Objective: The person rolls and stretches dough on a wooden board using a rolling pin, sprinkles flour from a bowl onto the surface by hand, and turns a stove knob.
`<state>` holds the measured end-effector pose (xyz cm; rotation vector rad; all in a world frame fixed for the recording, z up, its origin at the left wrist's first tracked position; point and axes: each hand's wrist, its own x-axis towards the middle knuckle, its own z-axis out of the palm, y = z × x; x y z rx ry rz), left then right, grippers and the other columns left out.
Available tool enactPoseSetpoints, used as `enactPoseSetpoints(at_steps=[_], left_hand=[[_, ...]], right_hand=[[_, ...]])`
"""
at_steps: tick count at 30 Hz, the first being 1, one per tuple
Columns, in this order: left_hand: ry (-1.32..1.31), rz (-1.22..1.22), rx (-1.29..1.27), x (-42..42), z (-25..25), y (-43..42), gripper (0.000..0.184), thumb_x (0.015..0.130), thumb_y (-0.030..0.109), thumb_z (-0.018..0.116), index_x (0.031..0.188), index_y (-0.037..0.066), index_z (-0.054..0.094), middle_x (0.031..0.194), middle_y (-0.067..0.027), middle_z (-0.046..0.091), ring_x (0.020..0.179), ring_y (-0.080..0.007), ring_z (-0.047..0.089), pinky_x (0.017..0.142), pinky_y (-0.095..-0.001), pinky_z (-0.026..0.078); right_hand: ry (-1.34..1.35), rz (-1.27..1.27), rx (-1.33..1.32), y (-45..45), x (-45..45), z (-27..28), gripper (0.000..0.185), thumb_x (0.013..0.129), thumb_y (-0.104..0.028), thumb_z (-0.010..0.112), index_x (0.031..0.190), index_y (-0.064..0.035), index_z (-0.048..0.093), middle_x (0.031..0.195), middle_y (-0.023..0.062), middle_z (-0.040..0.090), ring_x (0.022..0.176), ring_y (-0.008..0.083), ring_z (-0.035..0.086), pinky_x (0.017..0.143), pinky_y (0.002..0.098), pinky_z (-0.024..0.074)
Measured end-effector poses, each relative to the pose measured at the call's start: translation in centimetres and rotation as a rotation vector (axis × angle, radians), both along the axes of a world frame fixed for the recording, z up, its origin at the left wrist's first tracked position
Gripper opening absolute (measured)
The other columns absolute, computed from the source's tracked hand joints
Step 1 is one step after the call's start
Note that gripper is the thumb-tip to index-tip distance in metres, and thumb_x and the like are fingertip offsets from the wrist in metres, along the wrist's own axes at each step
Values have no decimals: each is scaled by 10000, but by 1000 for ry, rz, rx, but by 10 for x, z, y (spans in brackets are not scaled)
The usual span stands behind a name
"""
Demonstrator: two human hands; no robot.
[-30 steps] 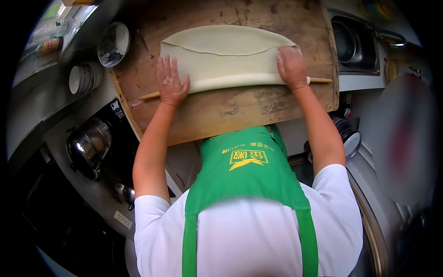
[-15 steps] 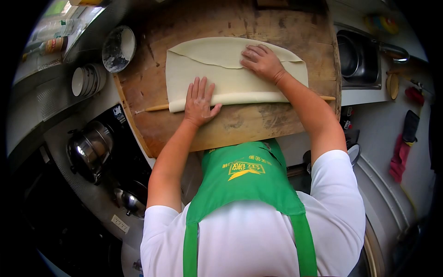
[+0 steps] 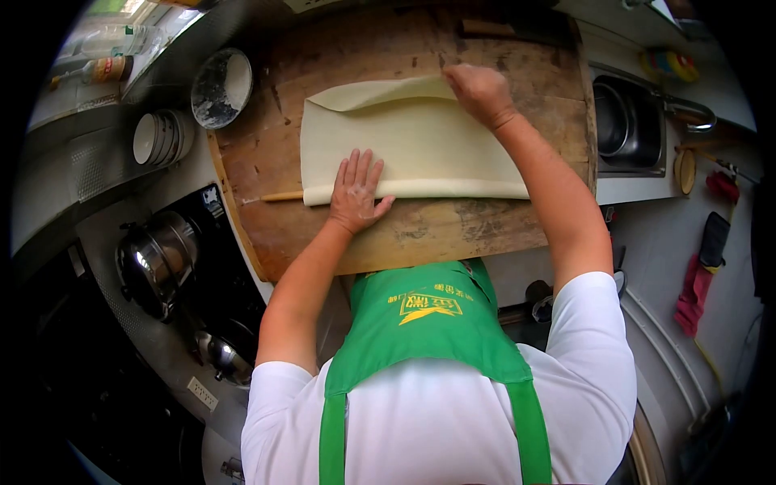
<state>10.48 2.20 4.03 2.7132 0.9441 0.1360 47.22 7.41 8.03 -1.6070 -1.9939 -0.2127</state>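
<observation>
A wide sheet of pale dough lies on the wooden board, its near edge wound round a rolling pin whose left end sticks out. My left hand rests flat on the rolled edge and the dough just beyond it, fingers stretched out. At the far side my right hand is closed on the far flap of the dough, which it lifts off the layer beneath. My right forearm hides the pin's right end.
The wooden board spans the counter. At its far left corner sits a floury metal bowl, with stacked bowls nearby. A sink adjoins the right side. Pots stand at left.
My right hand has gone from lying flat on the far flap to gripping and raising it. My left hand still lies flat on the rolled edge.
</observation>
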Motion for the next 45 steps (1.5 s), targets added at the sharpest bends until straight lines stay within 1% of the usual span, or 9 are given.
enactPoseSetpoints(at_steps=[6, 10, 15, 17, 24, 26, 34, 39, 45], left_hand=[[-13, 38, 9, 3, 3, 0, 850, 872, 488, 700, 1535, 24, 439, 1643, -243, 349, 1536, -465, 281, 1261, -564, 211], [-43, 7, 156, -6, -11, -20, 858, 887, 479, 683, 1547, 1, 414, 1659, -249, 323, 1554, -464, 251, 1273, -561, 184], [35, -53, 11, -2, -12, -21, 918, 902, 503, 645, 1598, -16, 348, 1690, -249, 277, 1581, -445, 211, 1289, -552, 145], [19, -36, 76, 13, -11, 7, 929, 911, 545, 606, 1593, -30, 350, 1683, -256, 287, 1578, -446, 214, 1290, -546, 144], [81, 302, 83, 30, -2, 64, 917, 962, 547, 547, 1611, -49, 291, 1696, -274, 231, 1590, -429, 166, 1295, -517, 119], [118, 312, -1, 2, -8, 29, 911, 966, 514, 557, 1599, -82, 287, 1695, -281, 232, 1593, -423, 164, 1295, -517, 123], [49, 422, -23, -6, -8, 79, 944, 968, 519, 558, 1588, -126, 258, 1695, -303, 206, 1592, -440, 145, 1293, -507, 148], [199, 360, -10, -49, -16, 31, 936, 978, 512, 548, 1589, -129, 243, 1695, -320, 176, 1591, -457, 130, 1289, -520, 152], [59, 476, -35, -37, -10, 84, 933, 970, 479, 568, 1590, -133, 235, 1699, -314, 169, 1595, -456, 119, 1288, -519, 156]], right_hand=[[251, -349, 302, 20, 13, 35, 102, 959, -183, 689, 1008, -103, 729, 909, 89, 740, 825, 306, 708, 732, 404, 572], [350, -201, -80, -94, -75, 13, 305, 919, -185, 732, 1204, -84, 688, 1165, 146, 720, 1164, 354, 665, 996, 463, 532], [120, -201, -537, -208, -102, -41, 663, 948, -488, 655, 1502, -147, 528, 1589, 147, 474, 1518, 379, 355, 1232, 583, 269], [-81, -173, -444, -187, -83, -50, 714, 956, -579, 593, 1543, -186, 495, 1646, 137, 398, 1549, 371, 299, 1238, 618, 233], [170, -639, -425, -137, -37, -51, 801, 932, -544, 610, 1594, -144, 402, 1650, 183, 378, 1546, 438, 267, 1251, 622, 161], [-15, -575, -614, -182, -45, -50, 824, 905, -557, 613, 1606, -180, 399, 1665, 167, 364, 1560, 429, 249, 1246, 631, 172], [200, -683, -353, -126, 12, -59, 733, 959, -490, 573, 1586, -147, 406, 1645, 184, 392, 1538, 446, 285, 1248, 614, 191], [-24, -621, -488, -204, -2, -63, 726, 968, -499, 531, 1598, -155, 424, 1641, 187, 403, 1544, 439, 281, 1265, 591, 161], [32, -695, -444, -149, 35, -60, 692, 993, -494, 505, 1591, -153, 429, 1643, 196, 394, 1555, 431, 258, 1260, 600, 159]])
